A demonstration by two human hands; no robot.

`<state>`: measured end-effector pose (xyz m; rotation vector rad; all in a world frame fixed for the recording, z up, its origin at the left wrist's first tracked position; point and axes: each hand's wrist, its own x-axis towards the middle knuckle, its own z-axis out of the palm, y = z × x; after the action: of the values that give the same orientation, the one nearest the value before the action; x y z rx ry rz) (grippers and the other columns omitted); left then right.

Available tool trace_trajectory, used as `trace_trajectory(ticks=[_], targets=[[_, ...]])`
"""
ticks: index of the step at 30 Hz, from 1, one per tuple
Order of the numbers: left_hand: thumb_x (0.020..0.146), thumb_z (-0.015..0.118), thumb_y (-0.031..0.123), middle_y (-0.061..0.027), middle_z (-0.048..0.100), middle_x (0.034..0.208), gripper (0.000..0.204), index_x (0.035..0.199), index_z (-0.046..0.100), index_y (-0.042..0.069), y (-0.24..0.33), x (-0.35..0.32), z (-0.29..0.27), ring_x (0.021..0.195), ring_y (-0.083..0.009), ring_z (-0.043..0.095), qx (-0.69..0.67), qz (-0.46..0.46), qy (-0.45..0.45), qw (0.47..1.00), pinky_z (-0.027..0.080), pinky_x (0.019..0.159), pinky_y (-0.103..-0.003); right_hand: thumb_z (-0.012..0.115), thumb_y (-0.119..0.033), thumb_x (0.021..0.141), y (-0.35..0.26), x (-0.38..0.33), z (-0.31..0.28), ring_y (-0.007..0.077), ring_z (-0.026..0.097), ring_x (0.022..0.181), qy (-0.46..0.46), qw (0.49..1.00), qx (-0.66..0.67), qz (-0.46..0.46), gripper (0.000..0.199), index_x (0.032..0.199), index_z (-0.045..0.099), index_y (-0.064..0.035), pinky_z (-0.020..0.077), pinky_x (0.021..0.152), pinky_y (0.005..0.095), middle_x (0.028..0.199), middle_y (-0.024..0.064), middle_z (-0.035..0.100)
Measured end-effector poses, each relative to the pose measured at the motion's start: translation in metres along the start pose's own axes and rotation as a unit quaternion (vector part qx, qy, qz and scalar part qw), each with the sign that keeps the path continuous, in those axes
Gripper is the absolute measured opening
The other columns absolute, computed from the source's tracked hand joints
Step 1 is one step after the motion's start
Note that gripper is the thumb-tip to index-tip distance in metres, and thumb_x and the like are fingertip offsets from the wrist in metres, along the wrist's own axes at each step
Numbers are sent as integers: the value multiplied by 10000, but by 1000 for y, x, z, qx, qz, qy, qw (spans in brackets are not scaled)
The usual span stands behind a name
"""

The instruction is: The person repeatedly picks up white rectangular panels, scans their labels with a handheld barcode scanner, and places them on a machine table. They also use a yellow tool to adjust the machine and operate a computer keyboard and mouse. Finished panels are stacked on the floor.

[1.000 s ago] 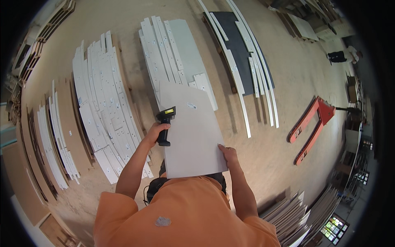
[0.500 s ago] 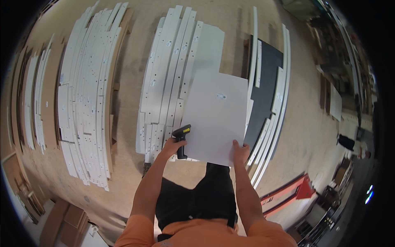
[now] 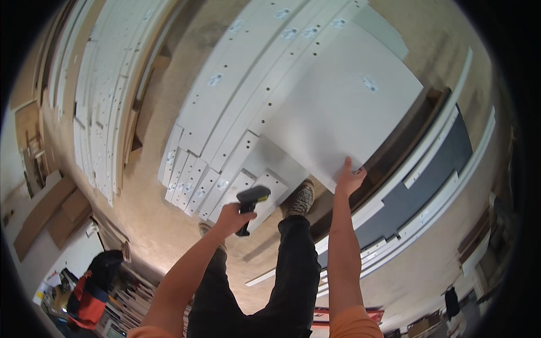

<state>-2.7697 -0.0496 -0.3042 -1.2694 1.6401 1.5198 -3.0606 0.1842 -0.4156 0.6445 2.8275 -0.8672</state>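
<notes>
My left hand (image 3: 230, 219) is closed round the grip of a black handheld barcode scanner (image 3: 253, 195). The scanner is held over the near ends of the white boards, in front of my legs. A large flat white panel (image 3: 338, 84) with a small label (image 3: 369, 83) lies over the right side of the middle stack. My right hand (image 3: 350, 179) is at the panel's near right corner, thumb over its face and fingers curled by the edge. The finger undersides are hidden. White drilled boards (image 3: 225, 101) lie left of the panel.
Another stack of white boards (image 3: 107, 101) lies to the left. On the right are a dark grey panel (image 3: 417, 186) and long white strips (image 3: 439, 208). Brown cardboard (image 3: 67, 214) is at the lower left. My shoe (image 3: 301, 198) stands by the middle stack.
The white panel has moved away from my body and down onto the middle stack. My left hand has come off it, still holding the scanner. The view has turned and come closer.
</notes>
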Motion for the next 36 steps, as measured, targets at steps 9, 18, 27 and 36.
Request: trace_trajectory(ticks=[9, 18, 27, 36], targets=[[736, 775, 471, -216, 688, 733, 542, 854, 726, -55, -109, -167, -12, 709, -329, 694, 3, -115, -25, 993, 533, 696, -412, 857, -480, 764, 26, 100, 45, 383, 661, 998, -93, 992, -59, -64, 827, 1255, 569, 119, 538, 886, 464, 1155, 251, 669], [776, 757, 460, -182, 708, 781, 541, 907, 734, -64, -120, -333, -26, 753, -261, 698, -236, -46, 27, 970, 529, 718, -375, 769, -163, 799, -17, -138, -58, 377, 593, 955, -398, 786, -265, -393, 527, 1177, 460, 36, 495, 881, 448, 1044, 192, 559], [786, 754, 398, -81, 664, 713, 454, 875, 729, -46, -267, -495, -166, 653, -159, 615, -440, 159, 180, 865, 503, 632, -333, 657, -177, 957, -131, -585, -135, 270, 677, 1031, -656, 559, -110, -495, 645, 1463, 343, 71, 536, 886, 358, 1261, 207, 642], [820, 768, 392, -19, 657, 727, 380, 901, 769, 21, -470, -664, -236, 533, -81, 489, -593, 155, 337, 714, 353, 461, -275, 627, -147, 967, -161, -947, -212, 244, 723, 966, -761, 310, -125, -557, 422, 1330, 526, 44, 555, 873, 341, 1117, 158, 727]])
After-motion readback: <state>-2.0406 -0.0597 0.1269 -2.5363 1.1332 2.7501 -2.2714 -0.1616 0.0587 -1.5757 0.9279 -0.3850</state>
